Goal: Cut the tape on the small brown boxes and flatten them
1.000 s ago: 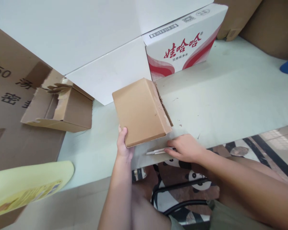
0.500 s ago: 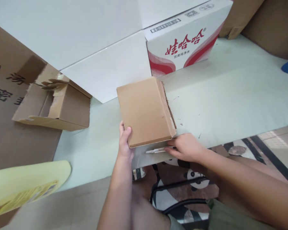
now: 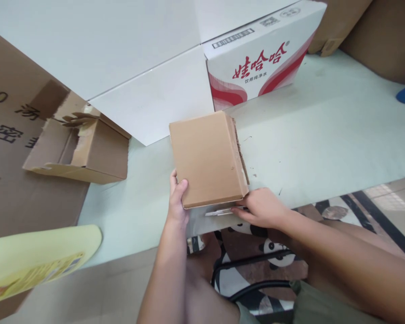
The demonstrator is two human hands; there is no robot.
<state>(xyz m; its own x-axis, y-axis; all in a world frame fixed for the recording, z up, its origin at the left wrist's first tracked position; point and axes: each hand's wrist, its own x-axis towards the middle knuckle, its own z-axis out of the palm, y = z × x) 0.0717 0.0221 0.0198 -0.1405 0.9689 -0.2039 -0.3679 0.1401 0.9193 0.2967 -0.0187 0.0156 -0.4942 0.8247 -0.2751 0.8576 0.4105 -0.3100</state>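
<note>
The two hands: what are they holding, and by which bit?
The left hand holds a small brown box by its near left corner. The right hand holds a thin, cutter-like tool by its right end.

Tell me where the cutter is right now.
In the head view, below centre, the cutter is in the right hand, just below the brown box that the left hand holds.

- Red lettering [image 3: 259, 61] reading "娃哈哈," with an ® sign, fronts a white carton [image 3: 256, 87]; smaller "饮用纯净水" runs beneath.
- A barcode [image 3: 232, 38], QR code [image 3: 269, 21] and unreadable oval mark [image 3: 290, 12] line its top.
- A large brown carton [image 3: 6, 164] bears "50," "汤" and "密."
- A yellow-green container's [image 3: 54, 243] label [image 3: 42, 276] is too blurred to read.
</note>
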